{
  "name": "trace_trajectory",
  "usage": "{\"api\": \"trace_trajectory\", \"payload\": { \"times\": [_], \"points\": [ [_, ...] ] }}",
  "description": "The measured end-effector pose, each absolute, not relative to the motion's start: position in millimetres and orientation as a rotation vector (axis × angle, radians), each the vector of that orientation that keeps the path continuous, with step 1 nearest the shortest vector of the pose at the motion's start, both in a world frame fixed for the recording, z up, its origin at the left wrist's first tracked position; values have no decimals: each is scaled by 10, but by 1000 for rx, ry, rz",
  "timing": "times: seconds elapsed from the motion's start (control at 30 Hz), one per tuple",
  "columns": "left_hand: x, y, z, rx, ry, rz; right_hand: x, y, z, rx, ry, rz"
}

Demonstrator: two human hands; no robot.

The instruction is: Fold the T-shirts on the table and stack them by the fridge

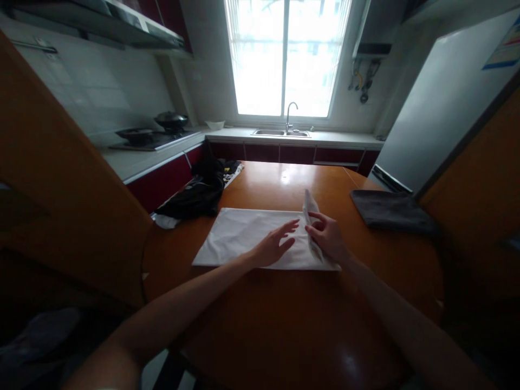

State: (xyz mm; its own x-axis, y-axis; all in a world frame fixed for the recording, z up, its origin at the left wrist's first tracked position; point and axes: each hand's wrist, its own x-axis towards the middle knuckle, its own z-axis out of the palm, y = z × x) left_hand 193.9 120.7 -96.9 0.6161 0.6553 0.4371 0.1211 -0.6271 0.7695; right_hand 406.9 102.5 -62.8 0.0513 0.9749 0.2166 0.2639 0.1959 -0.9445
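Observation:
A white cloth (pixel 239 230), flat and roughly rectangular, lies on the wooden table in front of me. Its right end is lifted and partly turned up, standing above the rest. My right hand (pixel 327 236) pinches that raised edge between thumb and fingers. Just left of it, my left hand (pixel 274 246) hovers over or rests lightly on the cloth; I cannot tell which. Its fingers are stretched out and apart, with nothing in them. What kind of cloth article this is does not show clearly.
Dark clothes (pixel 199 192) lie heaped at the left edge of the round wooden table (pixel 284 319). A folded dark grey cloth (pixel 390 211) lies at the right. Beyond stand a counter with a sink (pixel 270 132), a stove with pans (pixel 170 120) and a fridge (pixel 442 103).

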Motion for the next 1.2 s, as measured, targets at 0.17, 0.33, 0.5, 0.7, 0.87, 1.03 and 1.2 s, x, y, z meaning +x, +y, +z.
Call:
{"api": "trace_trajectory", "payload": {
  "times": [0.17,0.33,0.5,0.7,0.87,1.03,1.2],
  "points": [
    [1948,1240,-1045,1976,614,896,3780,972,-834,-1332,-1627,652],
    [1948,1285,-1109,1966,740,884,3723,909,-926,-1390,-1755,679],
    [1955,1328,-1119,2039,805,859,3727,877,-940,-1369,-1795,719],
    [1989,1346,-1090,1819,885,911,3809,880,-824,-1332,-1688,658],
    [1832,1406,-802,1660,1041,1162,3924,839,-699,-1275,-1627,520],
    [1296,1535,-431,1656,1254,1090,3858,742,-797,-1066,-1965,289],
    [670,1688,-346,1626,1238,962,3668,659,-1018,-1000,-2287,205]
  ]
}}
